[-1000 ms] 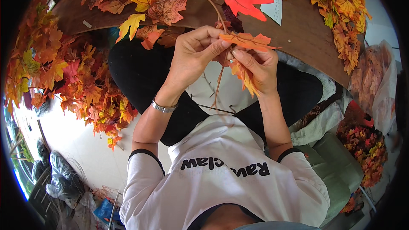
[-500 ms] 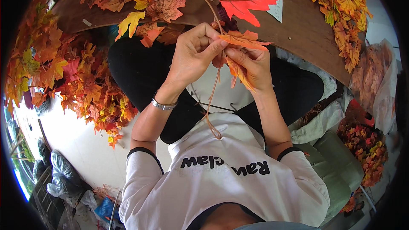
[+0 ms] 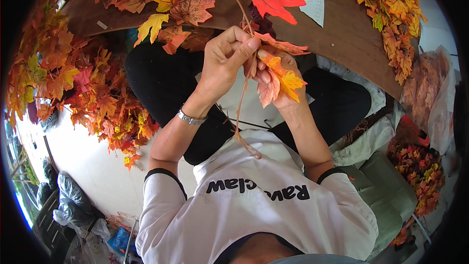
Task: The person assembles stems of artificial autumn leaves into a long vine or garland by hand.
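My left hand [image 3: 223, 61] pinches the brown stem [image 3: 239, 6] of an artificial autumn-leaf garland between thumb and fingers. Its thin tail [image 3: 239, 112] hangs down toward my shirt and ends in a loop. Close on the right, my right hand [image 3: 289, 60] is curled around the base of a leaf sprig at the stem. An orange-yellow leaf [image 3: 285, 79] covers much of that hand, so its exact grip is partly hidden. A reddish-orange leaf [image 3: 281, 45] sticks out above it. Farther up, a bright red leaf [image 3: 284, 1] lies over the table.
A brown table [image 3: 337, 34] curves across in front of me, bearing orange leaves [image 3: 193, 6], a paper slip [image 3: 314, 9] and yellow-orange foliage [image 3: 393, 7]. Hanging leaf garlands [image 3: 97, 93] crowd the left. A green cushioned seat [image 3: 383, 195] and plastic-wrapped bundles [image 3: 427, 85] are on the right.
My right hand has turned and dropped slightly, so the orange-yellow leaf now faces up across it. The stem's hanging tail has swung a little. My left hand stays nearly in place.
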Demonstrator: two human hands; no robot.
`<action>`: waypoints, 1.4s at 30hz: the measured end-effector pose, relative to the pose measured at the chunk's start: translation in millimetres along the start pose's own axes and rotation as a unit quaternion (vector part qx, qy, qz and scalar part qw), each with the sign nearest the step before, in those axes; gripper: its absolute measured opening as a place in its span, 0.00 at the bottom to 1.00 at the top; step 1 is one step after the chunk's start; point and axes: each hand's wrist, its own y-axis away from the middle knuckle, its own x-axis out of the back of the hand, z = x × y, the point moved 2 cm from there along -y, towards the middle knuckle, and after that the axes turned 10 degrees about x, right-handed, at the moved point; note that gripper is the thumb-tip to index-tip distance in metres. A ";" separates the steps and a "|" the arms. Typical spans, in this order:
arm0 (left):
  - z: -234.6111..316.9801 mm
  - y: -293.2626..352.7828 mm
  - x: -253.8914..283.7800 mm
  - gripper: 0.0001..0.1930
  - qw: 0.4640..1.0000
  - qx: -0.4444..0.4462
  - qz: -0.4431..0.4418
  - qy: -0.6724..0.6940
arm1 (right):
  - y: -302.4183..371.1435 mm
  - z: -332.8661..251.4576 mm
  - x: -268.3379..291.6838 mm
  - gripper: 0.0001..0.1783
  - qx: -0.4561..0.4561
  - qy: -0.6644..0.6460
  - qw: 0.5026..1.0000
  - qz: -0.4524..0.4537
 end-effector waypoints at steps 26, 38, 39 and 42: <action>-3.1 -7.9 -7.1 0.07 0.998 0.034 0.031 0.031 | -21.6 -8.3 22.4 0.10 0.071 0.062 0.995 0.019; -6.1 4.8 -10.9 0.08 0.972 0.169 -0.150 -0.055 | -43.5 -34.9 18.5 0.08 0.140 0.042 0.989 -0.024; -7.0 5.3 -11.6 0.07 0.972 0.160 -0.147 -0.087 | -44.1 -37.9 18.1 0.08 0.148 0.070 0.986 -0.017; -8.6 4.0 -9.4 0.07 0.969 0.127 -0.089 -0.194 | -44.4 -41.4 18.9 0.07 0.158 0.113 0.981 0.015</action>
